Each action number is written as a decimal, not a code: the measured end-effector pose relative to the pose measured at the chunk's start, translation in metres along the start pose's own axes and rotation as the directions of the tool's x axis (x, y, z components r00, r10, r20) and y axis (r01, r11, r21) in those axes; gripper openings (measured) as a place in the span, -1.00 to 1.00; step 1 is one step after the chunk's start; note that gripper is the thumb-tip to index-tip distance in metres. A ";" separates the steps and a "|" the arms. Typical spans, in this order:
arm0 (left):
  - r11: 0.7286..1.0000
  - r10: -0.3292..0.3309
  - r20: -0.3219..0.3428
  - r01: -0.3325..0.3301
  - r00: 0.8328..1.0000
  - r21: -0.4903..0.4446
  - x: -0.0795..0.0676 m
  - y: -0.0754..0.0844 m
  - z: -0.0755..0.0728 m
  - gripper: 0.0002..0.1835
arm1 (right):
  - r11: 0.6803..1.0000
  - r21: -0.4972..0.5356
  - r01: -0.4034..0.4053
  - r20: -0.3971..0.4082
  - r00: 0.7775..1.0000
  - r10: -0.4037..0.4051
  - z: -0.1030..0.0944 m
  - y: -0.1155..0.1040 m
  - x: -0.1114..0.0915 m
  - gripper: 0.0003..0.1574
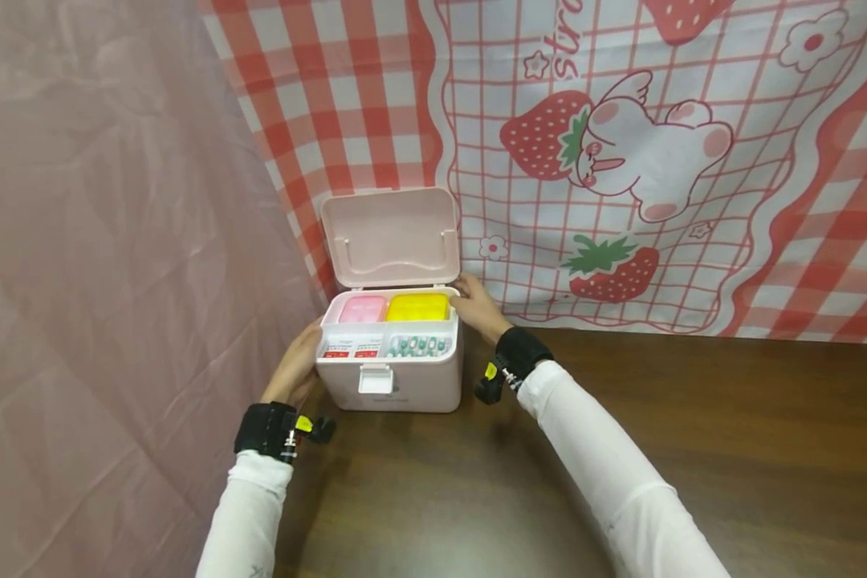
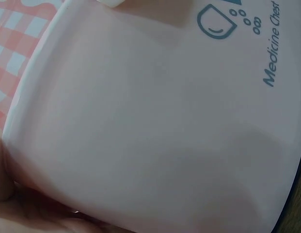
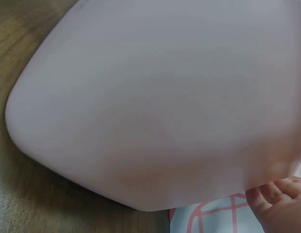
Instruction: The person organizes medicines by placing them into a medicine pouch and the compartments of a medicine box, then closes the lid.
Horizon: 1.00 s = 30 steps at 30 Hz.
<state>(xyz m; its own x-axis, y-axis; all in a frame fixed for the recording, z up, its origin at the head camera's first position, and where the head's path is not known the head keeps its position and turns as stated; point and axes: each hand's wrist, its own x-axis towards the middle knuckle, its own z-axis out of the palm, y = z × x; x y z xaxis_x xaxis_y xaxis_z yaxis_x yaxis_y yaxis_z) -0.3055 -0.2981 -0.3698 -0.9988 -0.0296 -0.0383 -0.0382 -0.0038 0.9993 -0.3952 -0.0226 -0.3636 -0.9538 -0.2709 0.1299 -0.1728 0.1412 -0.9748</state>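
A pale pink medicine chest (image 1: 419,393) sits on the table with its lid (image 1: 393,237) raised. Its upper tray holds a pink case (image 1: 363,309), a yellow case (image 1: 417,307), small white-and-red packets (image 1: 352,350) and a blister pack of green-and-white capsules (image 1: 419,346). My left hand (image 1: 298,363) grips the chest's left side near the rim. At the right rear corner, my right hand (image 1: 478,307) holds the rim, just below the lid hinge. Fingers (image 3: 274,196) show at the chest's edge in the right wrist view. The left wrist view shows the printed front (image 2: 155,111).
A white latch (image 1: 376,379) hangs at the chest's front. Close on the left hangs a pink cloth (image 1: 130,281). Behind the chest is a red-checked strawberry cloth (image 1: 498,273). Brown wooden tabletop (image 1: 657,417) extends to the front and right.
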 end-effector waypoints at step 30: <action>0.982 -0.045 -0.066 0.056 0.997 0.178 -0.025 -0.002 0.026 -0.48 | 0.958 0.284 -0.045 0.053 0.998 0.031 -0.027 0.004 -0.019 -0.10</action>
<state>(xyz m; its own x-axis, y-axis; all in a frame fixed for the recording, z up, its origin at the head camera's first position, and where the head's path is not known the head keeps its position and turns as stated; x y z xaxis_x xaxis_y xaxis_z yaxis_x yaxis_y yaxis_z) -0.2816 -0.2711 -0.3703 -0.9919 -0.0954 -0.0836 -0.0992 0.1729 0.9799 -0.3844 0.0094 -0.3652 -0.9442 -0.3167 0.0901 -0.0532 -0.1231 -0.9910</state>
